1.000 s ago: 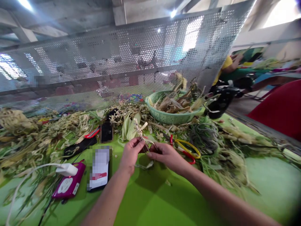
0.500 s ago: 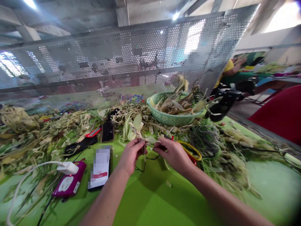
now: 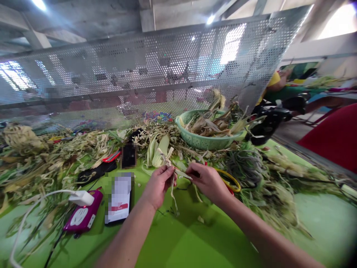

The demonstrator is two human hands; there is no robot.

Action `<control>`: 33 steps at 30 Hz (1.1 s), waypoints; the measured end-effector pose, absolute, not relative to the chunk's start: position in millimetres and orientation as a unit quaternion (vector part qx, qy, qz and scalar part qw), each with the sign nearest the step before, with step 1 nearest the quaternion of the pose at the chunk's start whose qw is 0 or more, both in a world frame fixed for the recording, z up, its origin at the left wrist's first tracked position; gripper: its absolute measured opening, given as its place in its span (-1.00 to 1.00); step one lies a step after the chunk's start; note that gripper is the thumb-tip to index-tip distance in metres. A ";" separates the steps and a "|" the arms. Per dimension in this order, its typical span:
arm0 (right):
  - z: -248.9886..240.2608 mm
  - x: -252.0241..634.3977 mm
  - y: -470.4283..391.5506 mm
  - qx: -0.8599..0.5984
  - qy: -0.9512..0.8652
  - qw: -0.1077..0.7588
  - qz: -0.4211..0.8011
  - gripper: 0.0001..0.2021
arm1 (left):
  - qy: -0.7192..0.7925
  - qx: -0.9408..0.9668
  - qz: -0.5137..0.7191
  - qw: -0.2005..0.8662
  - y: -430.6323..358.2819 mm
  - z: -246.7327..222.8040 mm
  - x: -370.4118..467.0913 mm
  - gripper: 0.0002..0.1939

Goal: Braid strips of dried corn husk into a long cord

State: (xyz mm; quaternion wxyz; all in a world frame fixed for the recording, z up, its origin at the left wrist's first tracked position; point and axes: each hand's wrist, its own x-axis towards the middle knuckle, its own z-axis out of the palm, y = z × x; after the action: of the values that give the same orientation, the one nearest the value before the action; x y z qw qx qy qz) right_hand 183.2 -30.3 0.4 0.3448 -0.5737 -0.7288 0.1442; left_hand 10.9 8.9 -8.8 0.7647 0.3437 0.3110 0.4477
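My left hand [image 3: 159, 185] pinches a small bundle of pale corn husk [image 3: 166, 160], with short ends sticking up above the thumb and thin strips hanging below. My right hand [image 3: 208, 183] is closed on the end of a flat husk strip [image 3: 182, 174] that stretches across from the bundle. Its fingertips are partly hidden behind the hand. Just beyond my left hand lie broad pale-green husk leaves [image 3: 158, 147]. Yellow-handled scissors [image 3: 232, 180] lie beside my right wrist, partly covered by it.
A green basket [image 3: 206, 142] of dried husks stands at the back. Husk scraps [image 3: 83, 145] cover the left side, grey-green strands [image 3: 245, 163] the right. A phone [image 3: 119, 197] and purple power bank [image 3: 83, 214] lie left on the green table [image 3: 173, 238]. A perforated metal panel [image 3: 125, 74] rises behind.
My right hand now draws a pale husk strip taut to the right of the bundle. The dangling strips below my left hand have shifted, and the bundle shows more clearly.
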 end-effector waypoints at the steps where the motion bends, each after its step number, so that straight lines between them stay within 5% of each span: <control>1: 0.3 183.8 -29.6 -0.575 -0.726 0.348 0.147 -0.93 | 0.312 0.342 0.446 0.766 8.6 -7.9 10.9 -0.72; 7: 5.8 179.0 -33.8 -0.574 -0.692 0.430 0.087 -0.80 | 0.361 0.349 0.498 0.707 16.0 -11.3 7.1 -0.67; 10: 10.3 173.1 -39.8 -0.544 -0.703 0.452 0.077 -0.92 | 0.380 0.366 0.512 0.678 19.3 -15.7 6.7 -0.66; 25: -10.2 148.5 -45.3 -0.523 -0.796 0.296 0.077 -0.89 | 0.342 0.341 0.516 0.708 12.3 -16.9 13.7 -0.77; 33: 7.3 165.6 -43.5 -0.549 -0.681 0.461 0.152 -0.89 | 0.372 0.315 0.547 0.681 21.6 -11.5 3.2 -0.68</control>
State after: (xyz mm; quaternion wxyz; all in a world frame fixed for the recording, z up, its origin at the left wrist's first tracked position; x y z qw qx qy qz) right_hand 165.6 -43.5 7.3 0.4610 -0.5486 -0.6807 0.1522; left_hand 3.2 21.6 -11.5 0.6811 0.3149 0.3717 0.5466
